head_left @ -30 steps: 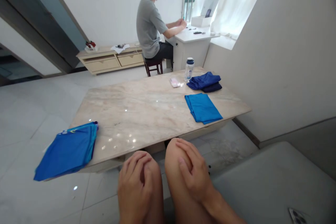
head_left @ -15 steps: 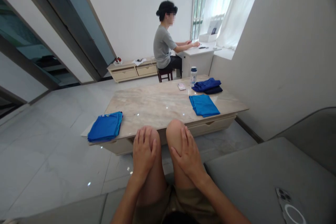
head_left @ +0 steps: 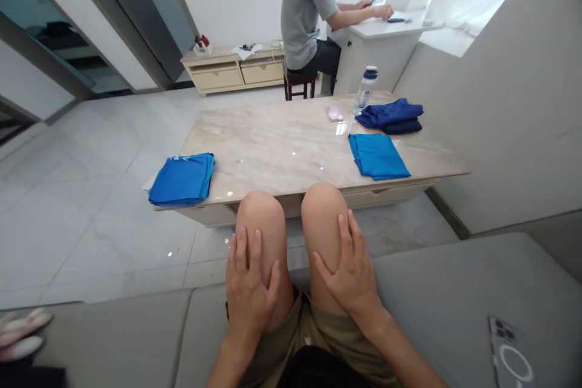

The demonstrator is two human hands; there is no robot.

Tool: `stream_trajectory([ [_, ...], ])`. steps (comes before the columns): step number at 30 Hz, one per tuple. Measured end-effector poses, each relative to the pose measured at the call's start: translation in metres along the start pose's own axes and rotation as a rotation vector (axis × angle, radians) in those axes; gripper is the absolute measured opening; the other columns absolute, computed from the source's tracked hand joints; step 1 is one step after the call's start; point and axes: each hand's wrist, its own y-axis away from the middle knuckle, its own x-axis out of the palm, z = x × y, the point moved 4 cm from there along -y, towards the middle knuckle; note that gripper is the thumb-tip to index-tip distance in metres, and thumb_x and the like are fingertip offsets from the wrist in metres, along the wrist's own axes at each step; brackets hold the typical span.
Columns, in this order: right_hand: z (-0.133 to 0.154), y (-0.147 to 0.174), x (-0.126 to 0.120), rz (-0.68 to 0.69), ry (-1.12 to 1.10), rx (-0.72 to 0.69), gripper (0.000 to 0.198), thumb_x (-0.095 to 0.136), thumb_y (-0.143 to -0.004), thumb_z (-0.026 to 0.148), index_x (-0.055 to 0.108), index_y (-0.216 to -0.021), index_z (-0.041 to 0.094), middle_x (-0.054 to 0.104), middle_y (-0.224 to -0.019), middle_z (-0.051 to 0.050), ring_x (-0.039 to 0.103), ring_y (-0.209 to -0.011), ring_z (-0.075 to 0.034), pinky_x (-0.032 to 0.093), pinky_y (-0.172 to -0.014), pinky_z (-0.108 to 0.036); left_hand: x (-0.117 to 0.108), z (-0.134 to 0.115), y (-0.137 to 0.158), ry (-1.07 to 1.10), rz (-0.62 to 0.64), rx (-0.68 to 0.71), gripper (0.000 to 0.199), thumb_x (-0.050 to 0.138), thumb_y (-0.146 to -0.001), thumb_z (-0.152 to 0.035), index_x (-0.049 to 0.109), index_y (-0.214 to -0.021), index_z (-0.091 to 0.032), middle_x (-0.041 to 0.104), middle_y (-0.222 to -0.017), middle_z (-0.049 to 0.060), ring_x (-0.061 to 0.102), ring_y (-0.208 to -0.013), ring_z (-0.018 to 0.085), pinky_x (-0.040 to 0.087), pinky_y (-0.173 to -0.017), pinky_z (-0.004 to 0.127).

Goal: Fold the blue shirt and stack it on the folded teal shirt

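Note:
My left hand (head_left: 251,285) lies with fingers spread on my left thigh, behind the knee. On the outer side of my right thigh rests my right hand (head_left: 351,273), its fingers also apart; neither holds anything. Just beyond my knees is a low marble-topped table (head_left: 268,139). A folded blue cloth stack (head_left: 182,180) lies at its left front corner. Toward the right lies a folded lighter blue cloth (head_left: 378,156), with crumpled dark blue fabric (head_left: 391,115) behind it. A clear bottle with a dark cap (head_left: 365,90) stands near a pink phone (head_left: 334,113).
I sit on a grey sofa (head_left: 131,339); a phone (head_left: 511,351) lies on its right part. At the lower left, someone's fingers (head_left: 22,330) show. Past the table, a person in a grey shirt (head_left: 304,12) sits on a stool at a white desk (head_left: 386,27). A low cabinet (head_left: 218,77) lines the wall.
Both hands have slid back from my knees onto my thighs. The view has tipped downward and closer to the table. Fingers of another person now show at the lower left.

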Motion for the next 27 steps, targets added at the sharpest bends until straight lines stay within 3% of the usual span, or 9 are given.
stream_trajectory([
  [27, -0.024, 0.0, 0.004, -0.051, -0.041, -0.012, 0.087, 0.058, -0.11, 0.047, 0.015, -0.182, 0.023, 0.033, -0.181, -0.021, 0.04, -0.164, -0.041, 0.045, -0.127, -0.067, 0.002, 0.011, 0.001, 0.021, -0.037, -0.007, 0.081, 0.061, -0.107, -0.03, 0.026, -0.18, -0.03, 0.032, -0.184, 0.016, 0.032, -0.17, 0.04, 0.04, -0.132, 0.064],
])
